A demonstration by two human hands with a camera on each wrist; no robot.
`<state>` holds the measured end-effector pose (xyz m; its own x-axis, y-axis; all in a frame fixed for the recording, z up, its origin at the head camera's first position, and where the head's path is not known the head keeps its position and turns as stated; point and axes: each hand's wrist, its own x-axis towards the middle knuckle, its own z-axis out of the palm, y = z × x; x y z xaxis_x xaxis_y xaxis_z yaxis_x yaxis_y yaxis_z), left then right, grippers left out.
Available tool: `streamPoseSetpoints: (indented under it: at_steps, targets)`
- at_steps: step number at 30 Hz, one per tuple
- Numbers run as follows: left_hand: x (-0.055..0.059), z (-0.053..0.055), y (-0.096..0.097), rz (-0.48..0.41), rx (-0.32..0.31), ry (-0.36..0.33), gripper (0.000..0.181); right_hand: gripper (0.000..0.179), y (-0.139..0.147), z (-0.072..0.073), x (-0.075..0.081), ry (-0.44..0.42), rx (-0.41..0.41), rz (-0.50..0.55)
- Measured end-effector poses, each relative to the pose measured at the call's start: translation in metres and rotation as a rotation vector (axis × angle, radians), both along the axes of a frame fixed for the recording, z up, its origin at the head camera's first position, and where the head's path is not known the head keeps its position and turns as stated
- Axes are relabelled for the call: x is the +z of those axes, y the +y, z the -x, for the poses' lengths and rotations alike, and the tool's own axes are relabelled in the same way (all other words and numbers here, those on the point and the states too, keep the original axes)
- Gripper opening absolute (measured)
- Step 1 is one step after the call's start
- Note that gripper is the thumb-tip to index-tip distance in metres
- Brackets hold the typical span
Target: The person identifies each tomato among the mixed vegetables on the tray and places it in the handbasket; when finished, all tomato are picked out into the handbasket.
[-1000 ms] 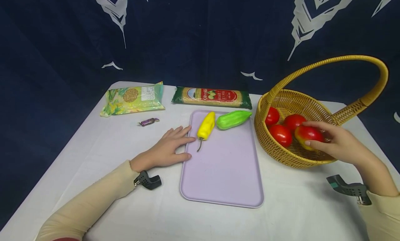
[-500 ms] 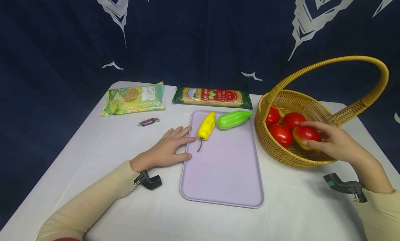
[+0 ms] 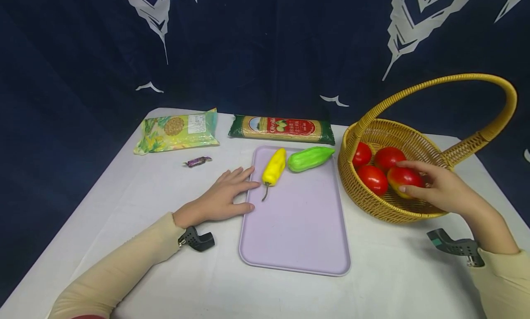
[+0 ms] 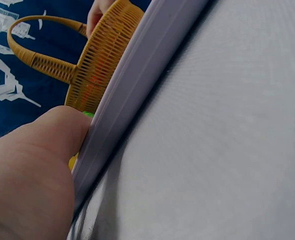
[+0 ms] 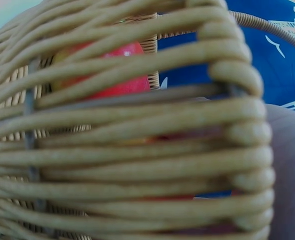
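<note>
My right hand (image 3: pixel 440 188) reaches over the near right rim of the wicker basket (image 3: pixel 372 208) and grips a red and yellow mango (image 3: pixel 403 181), thumb on the near side. Three red tomatoes (image 3: pixel 372 179) lie beside the mango. In the right wrist view, basket weave (image 5: pixel 127 170) hides most of the fruit and the fingers. With fingers spread, my left hand (image 3: pixel 223 195) rests on the left edge of the lilac tray (image 3: pixel 296 231). A yellow pepper (image 3: pixel 274 167) lies on the tray just right of its fingertips, and a green pepper (image 3: pixel 310 158) beside that.
At the back of the white table (image 3: pixel 165 282) lie a green and yellow snack packet (image 3: pixel 178 130) and a long pasta packet (image 3: pixel 283 128). A purple wrapped candy (image 3: pixel 198 161) sits left of the tray. The tall basket handle (image 3: pixel 455 77) arches above the basket.
My right hand and the mango have shifted slightly left inside the basket, mostly in the first half second. The left hand stays in place on the tray edge.
</note>
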<state>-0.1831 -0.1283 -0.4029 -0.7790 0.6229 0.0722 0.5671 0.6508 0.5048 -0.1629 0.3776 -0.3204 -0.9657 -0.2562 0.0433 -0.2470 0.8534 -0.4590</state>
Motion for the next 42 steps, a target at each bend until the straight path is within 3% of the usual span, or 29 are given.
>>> streamPoseSetpoints:
  at_steps: [12, 22, 42]
  targets:
    - [0.0016, -0.001, 0.0001, 0.0, 0.002, -0.005, 0.06, 0.059, -0.0021, 0.0001, -0.001, 0.0, 0.007, -0.012]
    - [0.0042, -0.002, 0.0007, 0.0, -0.005, 0.002, 0.059, 0.062, -0.0064, 0.004, -0.0035, -0.071, 0.018, -0.162]
    - [0.0034, -0.0012, 0.0001, 0.001, -0.006, 0.004, 0.059, 0.075, -0.0085, 0.0032, -0.0047, -0.08, 0.005, -0.167]
